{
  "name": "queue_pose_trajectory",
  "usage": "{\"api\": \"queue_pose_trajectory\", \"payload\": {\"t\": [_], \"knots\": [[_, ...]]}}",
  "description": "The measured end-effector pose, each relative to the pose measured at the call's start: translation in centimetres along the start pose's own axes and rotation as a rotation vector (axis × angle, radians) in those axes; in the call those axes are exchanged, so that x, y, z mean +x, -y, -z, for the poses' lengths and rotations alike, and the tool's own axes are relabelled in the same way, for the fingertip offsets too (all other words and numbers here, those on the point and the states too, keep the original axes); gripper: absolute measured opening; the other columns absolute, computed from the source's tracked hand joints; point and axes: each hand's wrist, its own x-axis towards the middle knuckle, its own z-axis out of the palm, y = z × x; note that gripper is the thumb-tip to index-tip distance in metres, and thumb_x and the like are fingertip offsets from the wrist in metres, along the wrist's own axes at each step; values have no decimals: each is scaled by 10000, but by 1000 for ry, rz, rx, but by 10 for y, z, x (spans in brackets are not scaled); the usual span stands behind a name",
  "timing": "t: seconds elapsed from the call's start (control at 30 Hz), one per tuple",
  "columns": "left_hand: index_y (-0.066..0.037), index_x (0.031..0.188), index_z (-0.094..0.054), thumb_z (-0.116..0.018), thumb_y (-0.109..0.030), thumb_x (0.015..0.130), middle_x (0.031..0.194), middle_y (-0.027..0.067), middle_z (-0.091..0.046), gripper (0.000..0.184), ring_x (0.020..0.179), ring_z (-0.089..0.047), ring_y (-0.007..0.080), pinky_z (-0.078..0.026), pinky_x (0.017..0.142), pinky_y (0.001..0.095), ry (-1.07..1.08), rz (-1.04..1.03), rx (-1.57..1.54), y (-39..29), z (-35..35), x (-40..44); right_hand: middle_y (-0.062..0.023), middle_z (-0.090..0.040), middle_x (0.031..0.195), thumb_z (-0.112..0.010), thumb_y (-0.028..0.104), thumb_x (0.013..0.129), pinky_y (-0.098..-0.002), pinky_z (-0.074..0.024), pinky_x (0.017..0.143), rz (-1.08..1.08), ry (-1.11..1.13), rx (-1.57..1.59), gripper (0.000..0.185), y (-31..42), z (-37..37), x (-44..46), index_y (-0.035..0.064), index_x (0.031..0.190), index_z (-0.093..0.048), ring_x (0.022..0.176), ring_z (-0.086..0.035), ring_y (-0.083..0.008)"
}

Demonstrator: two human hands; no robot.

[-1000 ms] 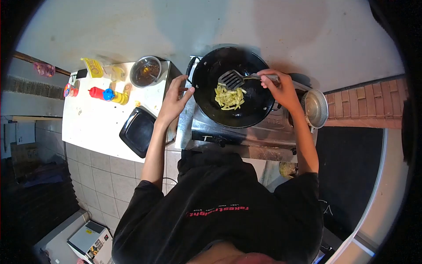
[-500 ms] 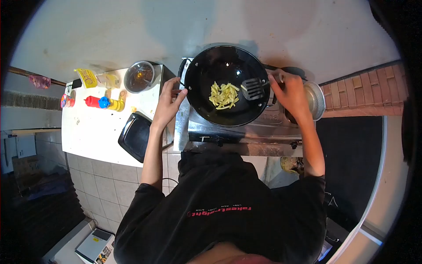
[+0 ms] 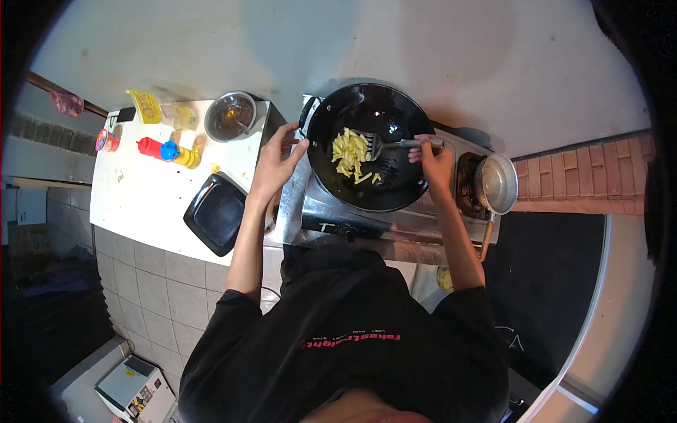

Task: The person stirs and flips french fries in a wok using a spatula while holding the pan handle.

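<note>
A black wok (image 3: 384, 190) sits on the stove with a heap of pale yellow cut strips, like potato sticks (image 3: 347, 149), on the left of its base. My right hand (image 3: 436, 161) grips the grey handle of a slotted spatula (image 3: 375, 144), whose black head pushes against the right side of the strips. At the wok's left rim, my left hand (image 3: 276, 162) has its fingers curled at the lower end of the side handle (image 3: 306, 116), the thumb close to the rim.
Right of the wok, a metal saucepan (image 3: 498, 185) stands on the other burner of the steel stove (image 3: 395, 236). On the white table (image 3: 141, 201) at left are a black square plate (image 3: 216, 215), a metal bowl (image 3: 230, 118) with dark sauce, and red and yellow squeeze bottles (image 3: 169, 151).
My right hand has moved the spatula left from the wok's right side into the strips, shifting some. My left hand stays at the handle. The camera view has shifted slightly.
</note>
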Motion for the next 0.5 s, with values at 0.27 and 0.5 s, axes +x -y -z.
{"api": "queue_pose_trajectory", "payload": {"t": [0.27, 0.5], "knots": [[-22, 1338, -557, -658, -269, 972, 1066, 201, -718, 453, 983, -688, 221, -527, 858, 327, 42, 25, 0, 6, 5, -1, -119, -705, 924, -660, 8, 894, -295, -550, 713, 740, 153, -446, 188, 55, -10, -54, 33, 1075, -707, 799, -695, -229], [-24, 1335, -560, -635, -264, 991, 1062, 172, -716, 426, 989, -681, 208, -522, 869, 325, 45, 27, 12, 3, 8, 1, -102, -610, 1105, -776, 90, 813, -367, -566, 720, 853, 511, -701, 433, 45, 13, -121, 117, 1223, -640, 970, -665, -265]]}}
